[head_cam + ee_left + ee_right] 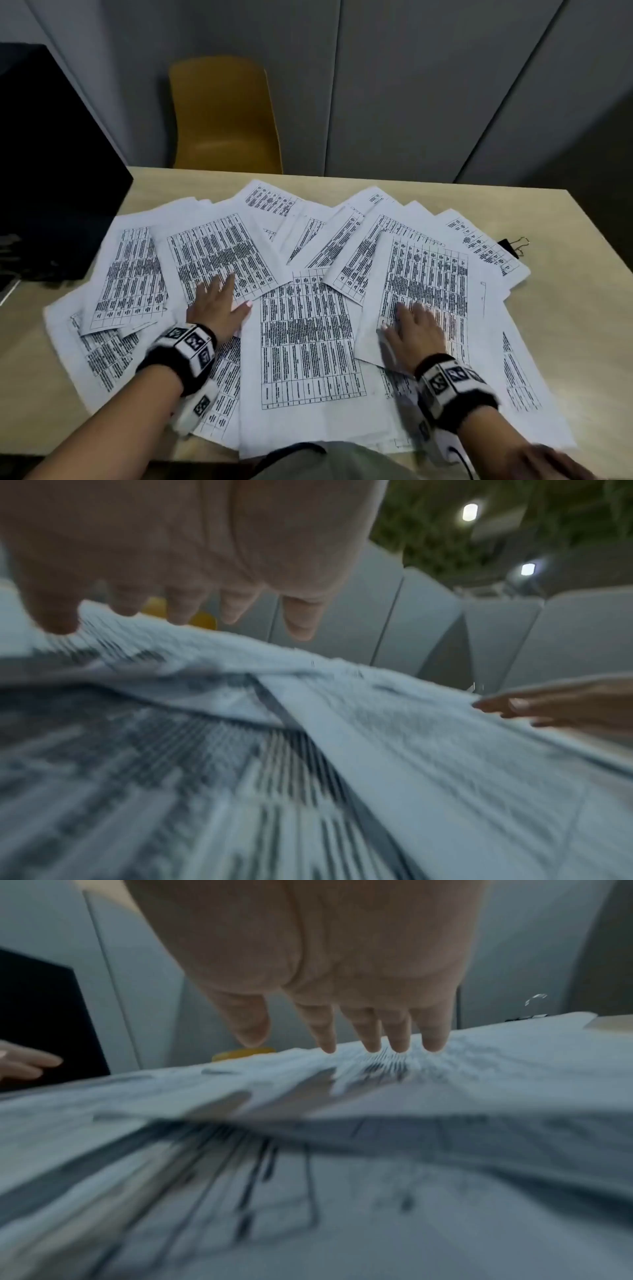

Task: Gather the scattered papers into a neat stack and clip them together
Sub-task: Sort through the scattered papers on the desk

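Papers (305,329) printed with dense tables lie fanned and overlapping across most of the light wooden table (561,308), from 9 o'clock round to 3 o'clock of its middle, some sheets square to the near edge and others turned at angles. Left hand (219,305) lies palm down on the sheets at about 8 o'clock of the spread, fingers straight and slightly spread, thumb out to the side; the left wrist view shows its fingertips (301,626) touching or just over the paper, though blur keeps me from telling which. Right hand (414,332) lies flat at about 4 o'clock, on an angled sheet that sits atop the others; its 4 fingers (366,1031) are straight and close together with tips on the paper, thumb apart.

At 2 o'clock of the spread, just beside the outermost sheet's edge, a black binder clip (513,246) rests on the bare table, its wire handles pointing away from the papers. A yellow chair (222,116) stands beyond the far edge at 11 o'clock, and a black box (51,171) sits at 10 o'clock.
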The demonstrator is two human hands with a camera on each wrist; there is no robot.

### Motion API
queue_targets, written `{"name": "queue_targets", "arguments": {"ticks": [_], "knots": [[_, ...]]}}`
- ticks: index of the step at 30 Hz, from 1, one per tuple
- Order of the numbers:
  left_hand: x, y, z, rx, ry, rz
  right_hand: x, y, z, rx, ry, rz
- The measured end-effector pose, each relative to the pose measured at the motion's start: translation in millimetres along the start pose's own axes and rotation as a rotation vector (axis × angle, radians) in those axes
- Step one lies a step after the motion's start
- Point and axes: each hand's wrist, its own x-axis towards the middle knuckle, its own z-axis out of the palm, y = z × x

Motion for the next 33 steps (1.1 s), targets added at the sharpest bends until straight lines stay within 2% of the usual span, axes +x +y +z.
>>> {"name": "queue_targets", "arguments": {"ticks": [3, 6, 8, 10, 12, 13, 14, 16, 17, 20, 22, 23, 25, 28, 30, 33], "knots": [[-5.2, 9.3, 18.1, 0.213, -0.156, 0.027, -6.7, -14.6, 16.0, -0.088, -0.122, -0.014], [-24.7, 12.2, 34.0, 0.291, -0.228, 0.165, -19.7, -25.1, 30.0, -0.146, -0.155, -0.131], [-33.1, 7.3, 34.4, 0.294, -0.241, 0.255, -23.5, -26.6, 31.3, -0.148, -0.201, -0.232], [-39.1, 1.7, 29.7, 0.161, -0.149, 0.325, -22.9, -23.5, 23.6, -0.013, -0.123, -0.281], [-38.6, -4.3, 22.7, -0.104, 0.058, 0.274, -13.0, -10.8, 13.6, 0.119, 0.075, -0.161], [-34.9, -8.0, 19.0, -0.199, 0.153, 0.187, -6.8, -2.1, 8.6, 0.111, 0.132, -0.05], [-30.4, -11.5, 16.9, -0.236, 0.2, 0.083, -2.2, 4.6, 3.9, 0.077, 0.12, 0.07], [-23.2, -12.5, 17.4, -0.128, 0.155, -0.07, 3.2, 8.3, 3.2, 0.029, 0.013, 0.233], [-21.8, -9.3, 20.4, -0.025, 0.107, -0.092, 3.1, 4.7, 5.8, 0.004, -0.013, 0.242], [-24.5, 6.4, 35.4, 0.122, 0.027, -0.043, -6.7, -17.3, 16.5, -0.061, -0.093, 0.127], [-28.6, 12.4, 42.9, 0.109, 0.062, -0.018, -12.1, -25.5, 14.6, -0.049, -0.131, 0.073], [-29.6, 12.4, 44.7, 0.09, 0.092, -0.014, -11.6, -25.2, 10.1, -0.01, -0.094, 0.058], [-30.8, 13.7, 43.4, -0.031, 0.161, -0.033, -4.0, -17.2, -1.5, 0.139, 0.047, 0.109], [-28.5, 19.9, 35.7, -0.341, 0.236, -0.145, 16.1, 4.0, -19.6, 0.377, 0.249, 0.454], [-27.2, 26.0, 29.8, -0.479, 0.248, -0.214, 27.7, 16.8, -27.0, 0.484, 0.291, 0.633], [-28.6, 32.3, 25.2, -0.666, 0.215, -0.272, 39.5, 24.3, -27.4, 0.679, 0.294, 0.638]]}}
